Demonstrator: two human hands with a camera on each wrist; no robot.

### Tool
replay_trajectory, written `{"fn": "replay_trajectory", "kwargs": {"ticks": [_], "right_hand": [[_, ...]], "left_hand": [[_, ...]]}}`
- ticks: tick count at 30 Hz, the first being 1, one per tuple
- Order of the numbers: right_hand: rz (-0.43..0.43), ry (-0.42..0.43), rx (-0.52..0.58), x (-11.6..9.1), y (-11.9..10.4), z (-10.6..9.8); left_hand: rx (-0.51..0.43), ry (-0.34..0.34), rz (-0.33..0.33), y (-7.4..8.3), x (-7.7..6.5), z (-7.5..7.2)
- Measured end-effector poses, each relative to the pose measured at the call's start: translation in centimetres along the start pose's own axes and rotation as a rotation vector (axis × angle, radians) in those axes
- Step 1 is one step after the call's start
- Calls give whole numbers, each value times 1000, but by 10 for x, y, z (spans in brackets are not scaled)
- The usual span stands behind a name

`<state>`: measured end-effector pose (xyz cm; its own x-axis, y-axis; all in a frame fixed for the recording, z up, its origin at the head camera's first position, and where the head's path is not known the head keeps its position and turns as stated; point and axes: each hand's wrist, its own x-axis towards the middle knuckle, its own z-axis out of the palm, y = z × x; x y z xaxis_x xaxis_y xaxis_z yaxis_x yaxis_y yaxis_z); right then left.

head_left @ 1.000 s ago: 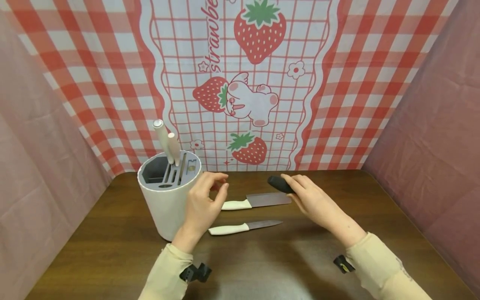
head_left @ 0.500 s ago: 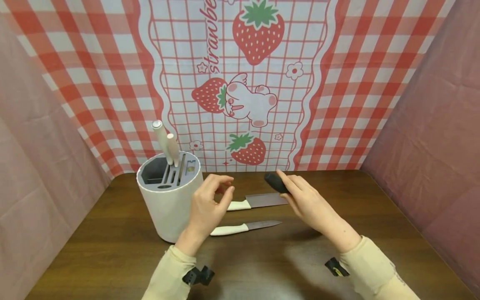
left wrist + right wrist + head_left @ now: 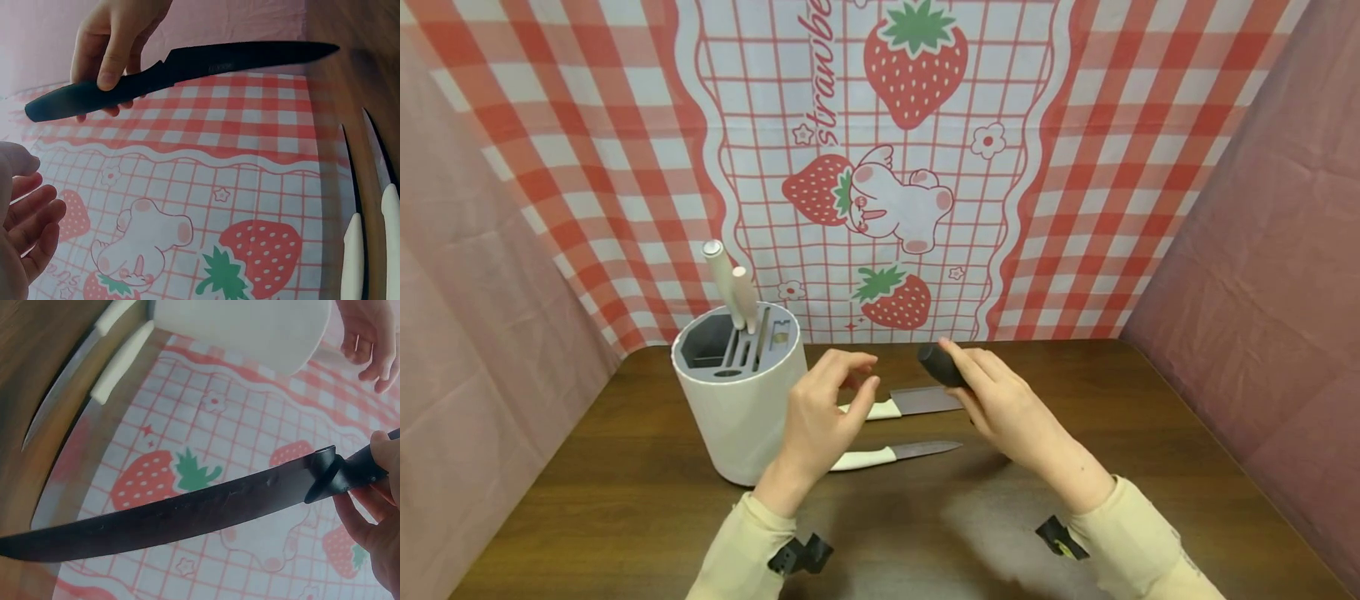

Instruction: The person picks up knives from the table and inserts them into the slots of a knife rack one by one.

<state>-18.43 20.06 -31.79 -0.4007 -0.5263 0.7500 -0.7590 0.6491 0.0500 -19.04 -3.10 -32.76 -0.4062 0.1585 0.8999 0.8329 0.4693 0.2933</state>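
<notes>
My right hand (image 3: 1011, 408) grips the black handle of a kitchen knife (image 3: 250, 57), held up over the table. Its long dark blade (image 3: 175, 515) points down toward the tabletop in the wrist views and is hidden in the head view. My left hand (image 3: 823, 417) is raised beside the knife block, fingers loosely bent, holding nothing. Under and between the hands lie a cleaver (image 3: 928, 401) and a small knife (image 3: 927, 449), both with cream handles partly covered by the left hand. The white knife block (image 3: 722, 425) stands left of that hand.
Two cream handles (image 3: 721, 275) stick up from the block's grey slotted top. The brown wooden table (image 3: 925, 533) ends at a red checked strawberry cloth (image 3: 1075, 208) behind, with pink cloth (image 3: 1247, 250) at both sides.
My right hand has moved left with the black-handled knife. The left hand has shifted slightly right, covering more of the cream handles, so the hands are closer together.
</notes>
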Motion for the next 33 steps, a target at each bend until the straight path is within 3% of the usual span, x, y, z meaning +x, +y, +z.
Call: {"fn": "replay_trajectory", "kwargs": {"ticks": [5,13,23,33], "right_hand": [[-45,37,31,4,-12,-2],[-71,61,64,5,-25,-2],[-90,55,80,4,-33,-1],[-94,61,114,2,-38,5]], "left_hand": [[-42,-5,21,9,3,-1],[-96,-19,111,25,7,-2],[-129,-7,192,32,8,3],[-73,28,220,38,4,6]]}}
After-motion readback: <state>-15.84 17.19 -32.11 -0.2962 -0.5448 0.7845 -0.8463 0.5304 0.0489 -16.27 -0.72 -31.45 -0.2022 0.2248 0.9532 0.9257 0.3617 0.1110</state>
